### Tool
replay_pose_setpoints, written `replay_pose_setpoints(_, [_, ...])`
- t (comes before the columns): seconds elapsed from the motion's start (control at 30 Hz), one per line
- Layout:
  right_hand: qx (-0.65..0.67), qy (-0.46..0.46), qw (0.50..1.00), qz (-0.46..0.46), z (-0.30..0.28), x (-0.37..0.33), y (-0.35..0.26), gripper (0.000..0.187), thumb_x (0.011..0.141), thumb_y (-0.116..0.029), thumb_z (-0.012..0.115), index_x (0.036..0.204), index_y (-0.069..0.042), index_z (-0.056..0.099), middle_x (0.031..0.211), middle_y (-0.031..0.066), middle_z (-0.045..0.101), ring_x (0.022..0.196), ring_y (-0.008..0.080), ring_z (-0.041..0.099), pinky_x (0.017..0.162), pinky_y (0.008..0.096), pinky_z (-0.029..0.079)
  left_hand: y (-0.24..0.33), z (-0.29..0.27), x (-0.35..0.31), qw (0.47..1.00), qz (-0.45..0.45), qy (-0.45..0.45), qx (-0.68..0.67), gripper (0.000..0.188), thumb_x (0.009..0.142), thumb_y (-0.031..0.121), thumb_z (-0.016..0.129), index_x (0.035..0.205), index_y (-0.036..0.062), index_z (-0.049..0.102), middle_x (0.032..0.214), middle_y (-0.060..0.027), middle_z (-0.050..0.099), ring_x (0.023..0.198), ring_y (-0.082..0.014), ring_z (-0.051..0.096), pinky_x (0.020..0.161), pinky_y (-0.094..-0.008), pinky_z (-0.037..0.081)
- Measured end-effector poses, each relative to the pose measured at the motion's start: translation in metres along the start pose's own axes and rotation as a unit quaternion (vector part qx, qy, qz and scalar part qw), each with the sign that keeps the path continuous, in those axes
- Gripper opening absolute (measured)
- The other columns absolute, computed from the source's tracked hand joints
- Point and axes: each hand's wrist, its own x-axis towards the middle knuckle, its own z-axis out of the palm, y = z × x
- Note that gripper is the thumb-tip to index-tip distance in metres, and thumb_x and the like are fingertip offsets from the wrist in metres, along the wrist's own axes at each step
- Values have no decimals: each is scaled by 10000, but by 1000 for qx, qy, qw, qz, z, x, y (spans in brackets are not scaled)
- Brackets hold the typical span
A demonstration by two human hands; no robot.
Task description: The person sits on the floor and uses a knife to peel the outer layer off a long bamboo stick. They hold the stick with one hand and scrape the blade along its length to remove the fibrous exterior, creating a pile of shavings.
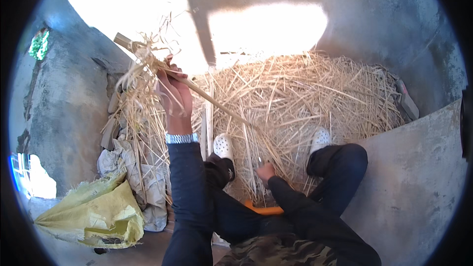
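Note:
My left hand (175,91) is raised at the left, its fingers closed round a long dry stalk (217,102). Shredded, pale husk leaves (143,64) hang in a tangle from the stalk's thick upper end. The thinner end slopes down to the right, over the straw. Low between my knees, my right hand (266,171) is closed, apart from the stalk's visible thin end. A small pale glint shows by its fingers, too small to name. Loose straw (295,93) lies in a thick heap in front of me.
White clogs (223,147) are on my feet amid the straw. At the lower left lies a frayed yellow sack (93,212) beside crumpled whitish sacking (152,187). Something orange (263,210) shows beneath me. Concrete walls (379,15) enclose the spot, with glaring sunlit patches at the back.

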Motion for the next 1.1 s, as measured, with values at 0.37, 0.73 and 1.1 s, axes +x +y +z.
replay_pose_setpoints(0.37, [-3,45,998,38,-13,16,19,348,724,-157,615,966,93,609,766,224,633,745,321,649,670,384,490,-4,15,-5,999,5,30,-14,456,898,364,604,1155,0,507,839,-24,525,728,-103,493,697,-245,428])
replay_pose_setpoints(0.73, [-87,17,983,-161,-12,-18,-70,295,704,-178,595,904,38,596,819,221,644,781,364,637,717,424,488,-4,2,-2,999,-15,39,-18,414,944,329,538,1174,-12,490,818,-25,508,753,-107,486,685,-257,437])
replay_pose_setpoints(1.1, [321,-178,908,201,-23,-5,-53,194,751,-48,496,580,-92,414,482,11,373,375,136,361,429,302,374,7,0,-4,1000,4,11,12,451,917,374,575,1146,-9,510,825,-17,525,717,-89,502,672,-236,430])
